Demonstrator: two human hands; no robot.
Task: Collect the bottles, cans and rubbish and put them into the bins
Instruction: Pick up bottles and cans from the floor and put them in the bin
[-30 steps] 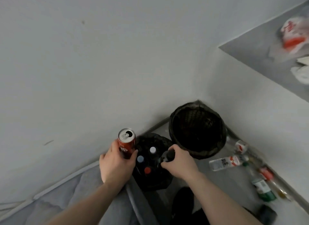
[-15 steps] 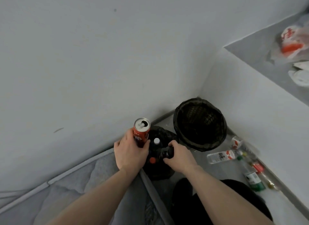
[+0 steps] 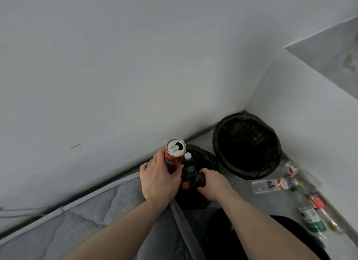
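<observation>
My left hand (image 3: 157,179) grips an opened red can (image 3: 173,155), held upright over the left edge of a small black mesh bin (image 3: 208,161). Bottles stand inside that bin, showing white, green and red caps. My right hand (image 3: 214,183) is closed on the dark top of a bottle (image 3: 200,180) in that same bin. A larger black mesh bin (image 3: 247,145) stands in the corner just behind, dark inside.
Loose bottles lie on the floor along the right wall: a clear one with a red and white label (image 3: 271,185), a green-labelled one (image 3: 310,219), and others. White walls close in at the back and right. Grey bedding (image 3: 93,221) lies at lower left.
The view has shifted, and both hands and the bins sit further right in it. My left hand still holds the can and my right hand stays on the bottle top.
</observation>
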